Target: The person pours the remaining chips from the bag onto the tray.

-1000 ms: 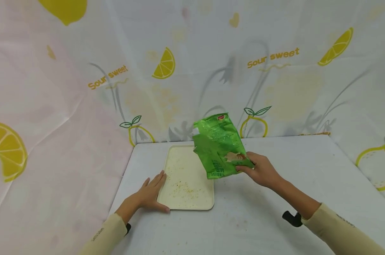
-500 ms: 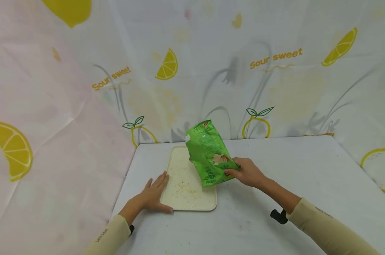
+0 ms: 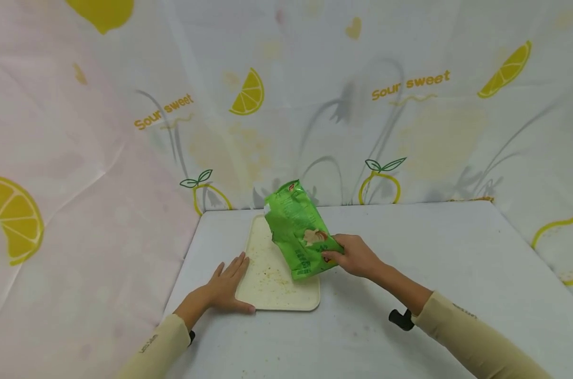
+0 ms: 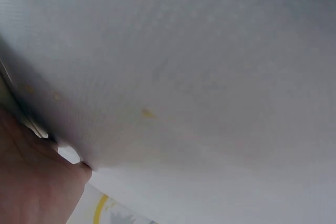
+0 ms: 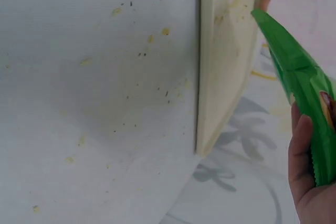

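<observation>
A green snack bag (image 3: 296, 229) is pinched at its lower right edge by my right hand (image 3: 359, 256), which holds it tilted above the tray. In the right wrist view, the thumb and fingers grip the edge of the bag (image 5: 294, 61). Beneath it a cream rectangular tray (image 3: 253, 289) lies on the table, partly hidden by the bag and scattered with crumbs. My left hand (image 3: 227, 287) rests at the tray's left front corner, fingers spread along the left side and thumb along the front edge. Only part of this hand (image 4: 42, 187) shows in the left wrist view.
The table has a white cover (image 3: 410, 237) with small crumbs (image 5: 166, 31) near the tray. A lemon-printed curtain (image 3: 315, 105) stands behind the table, and a pinkish one (image 3: 78, 210) hangs at the left.
My right hand has carried the green snack bag leftward and slightly down, farther over the tray. The left hand has stayed at the tray's corner.
</observation>
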Tool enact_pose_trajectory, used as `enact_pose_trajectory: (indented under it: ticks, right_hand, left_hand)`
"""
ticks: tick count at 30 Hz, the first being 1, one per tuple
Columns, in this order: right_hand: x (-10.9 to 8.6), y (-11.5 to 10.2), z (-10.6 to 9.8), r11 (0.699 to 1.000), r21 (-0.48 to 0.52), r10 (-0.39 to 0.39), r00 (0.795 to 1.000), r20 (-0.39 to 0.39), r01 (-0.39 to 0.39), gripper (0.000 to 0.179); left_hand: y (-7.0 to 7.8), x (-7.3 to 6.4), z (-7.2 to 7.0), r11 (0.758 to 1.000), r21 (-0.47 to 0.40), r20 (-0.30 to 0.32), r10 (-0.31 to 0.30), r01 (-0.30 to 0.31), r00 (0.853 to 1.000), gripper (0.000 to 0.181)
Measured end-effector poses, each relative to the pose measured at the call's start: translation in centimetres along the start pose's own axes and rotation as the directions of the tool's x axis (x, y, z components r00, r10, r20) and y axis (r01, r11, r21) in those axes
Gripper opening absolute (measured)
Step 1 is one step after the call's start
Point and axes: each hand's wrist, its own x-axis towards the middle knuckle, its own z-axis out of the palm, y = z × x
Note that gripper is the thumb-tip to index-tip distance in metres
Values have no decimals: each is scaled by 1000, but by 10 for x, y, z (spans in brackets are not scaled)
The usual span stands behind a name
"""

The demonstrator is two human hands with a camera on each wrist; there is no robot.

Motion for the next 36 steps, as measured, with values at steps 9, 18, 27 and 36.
enact_pose_trajectory:
  ticks: [9, 18, 27, 36]
  right_hand:
    - [13, -6, -1, 1000, -16, 20, 998, 54, -19, 11]
    - [11, -8, -3, 999, -28, 20, 1000, -1, -20, 13]
    - [10, -9, 10, 999, -30, -25, 998, -59, 23, 13]
    - [13, -4, 6, 998, -42, -51, 999, -7, 50, 13]
  left_hand:
    - [2, 1, -9, 999, 30, 52, -30, 28, 998, 137]
    - [6, 4, -14, 1000, 22, 49, -21, 20, 999, 137]
    - [5, 3, -11, 999, 23, 58, -27, 26, 998, 137]
    - [5, 3, -7, 999, 31, 69, -28, 26, 997, 137]
